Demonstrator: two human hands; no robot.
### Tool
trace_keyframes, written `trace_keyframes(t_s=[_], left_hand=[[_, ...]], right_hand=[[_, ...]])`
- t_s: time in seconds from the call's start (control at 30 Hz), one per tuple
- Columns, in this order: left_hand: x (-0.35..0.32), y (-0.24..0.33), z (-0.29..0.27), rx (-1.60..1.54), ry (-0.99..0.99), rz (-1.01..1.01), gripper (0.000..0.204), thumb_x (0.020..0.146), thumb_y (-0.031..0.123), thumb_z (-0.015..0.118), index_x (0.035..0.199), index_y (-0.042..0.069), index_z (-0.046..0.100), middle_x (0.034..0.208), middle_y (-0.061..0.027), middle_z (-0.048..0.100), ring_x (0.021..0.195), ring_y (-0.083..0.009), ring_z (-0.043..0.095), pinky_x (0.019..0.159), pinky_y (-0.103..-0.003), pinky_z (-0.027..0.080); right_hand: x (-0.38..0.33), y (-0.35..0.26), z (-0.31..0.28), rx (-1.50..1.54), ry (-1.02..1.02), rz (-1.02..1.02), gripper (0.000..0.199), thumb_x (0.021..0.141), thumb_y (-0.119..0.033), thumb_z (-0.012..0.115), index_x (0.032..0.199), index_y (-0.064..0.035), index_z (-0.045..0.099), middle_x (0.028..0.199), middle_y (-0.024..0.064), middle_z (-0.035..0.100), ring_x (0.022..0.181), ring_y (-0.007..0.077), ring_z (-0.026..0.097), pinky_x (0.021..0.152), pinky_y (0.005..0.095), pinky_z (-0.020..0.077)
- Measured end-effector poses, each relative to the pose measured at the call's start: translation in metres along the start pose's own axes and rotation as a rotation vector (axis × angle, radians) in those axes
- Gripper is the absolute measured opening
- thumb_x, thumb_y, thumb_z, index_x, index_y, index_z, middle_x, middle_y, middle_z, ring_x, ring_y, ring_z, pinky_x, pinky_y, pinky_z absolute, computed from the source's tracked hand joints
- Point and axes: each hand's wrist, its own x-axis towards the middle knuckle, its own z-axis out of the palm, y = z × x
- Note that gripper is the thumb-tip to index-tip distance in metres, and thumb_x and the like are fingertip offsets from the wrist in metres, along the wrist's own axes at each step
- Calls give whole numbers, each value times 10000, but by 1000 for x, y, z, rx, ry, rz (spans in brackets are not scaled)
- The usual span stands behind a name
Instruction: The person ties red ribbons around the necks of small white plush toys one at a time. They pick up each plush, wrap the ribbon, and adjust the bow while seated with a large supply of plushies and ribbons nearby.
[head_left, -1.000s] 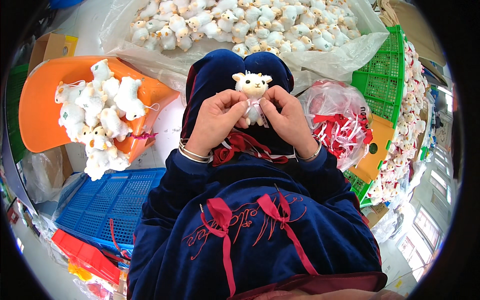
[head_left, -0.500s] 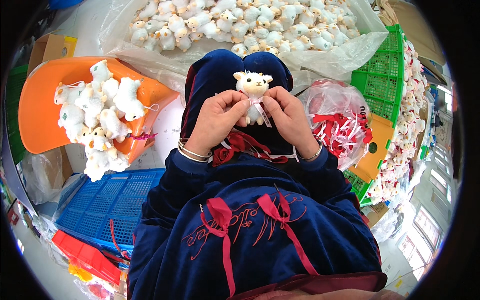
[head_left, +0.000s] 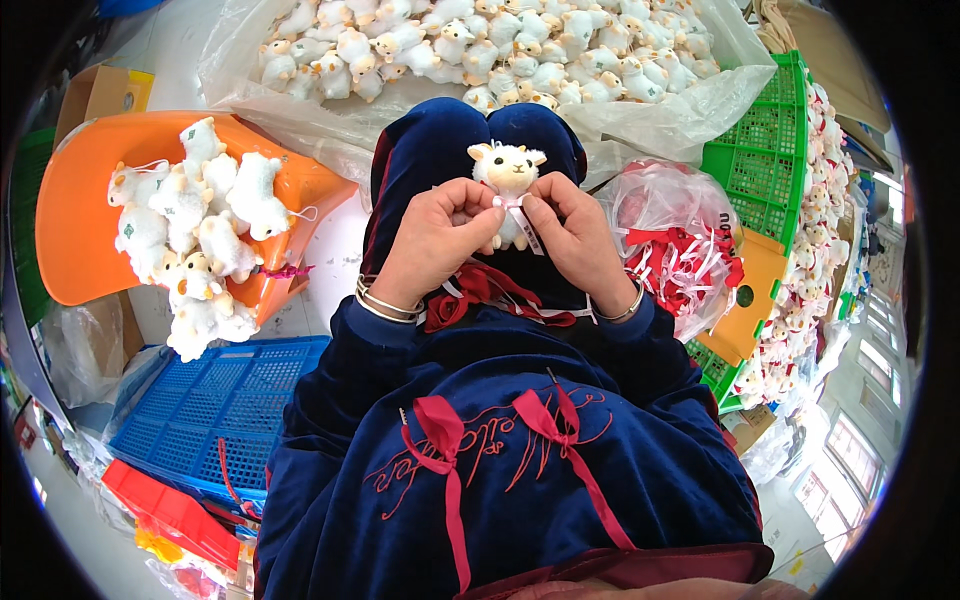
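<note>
The person's left fingers [head_left: 465, 196] and right fingers [head_left: 562, 192] pinch a flat, narrow ribbon [head_left: 531, 233] on a fluffy lamb [head_left: 508, 168] above velvet trousers [head_left: 428, 142].

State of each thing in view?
Toy sheep: face toward camera
Left hand: closed on pale ribbon
Right hand: closed on pale ribbon
Pale ribbon: at toy's neck, one end hanging, knot unclear
Orange seat: loaded with white toys
Clear bag: holding red-and-white pieces
Plastic sheet: spread, heaped with white toys
Red fabric: crumpled
</note>
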Motion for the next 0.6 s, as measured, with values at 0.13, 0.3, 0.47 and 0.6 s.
trace_keyframes(t_s=[0.13,0.3,0.47,0.6], left_hand=[[0,3,2,-15,39,-11,105,937,77,696,961,-9,640,788,-17,663,644,-53,622,598,-195,500],[1,1,9,77,160,18,96,938,45,666,909,5,584,724,-29,644,557,-57,589,505,-212,475],[-5,0,28,131,311,107,95,960,35,636,949,2,548,681,-43,635,503,-57,565,448,-226,453],[-5,-9,29,77,306,160,106,983,46,633,987,-8,542,689,-49,648,517,-57,579,452,-228,458]], right_hand=[[0,-1,1,-9,12,-18,152,987,-132,640,956,8,592,786,90,623,716,153,575,663,309,484],[-2,-1,3,-87,14,-141,108,963,-106,640,930,-9,606,797,121,639,712,247,609,660,354,484],[0,8,2,-213,15,-347,82,939,-105,653,916,-33,620,793,130,635,712,308,613,641,374,467],[2,6,2,-152,9,-282,130,904,-135,713,886,-38,628,728,105,596,643,261,579,588,354,438]])
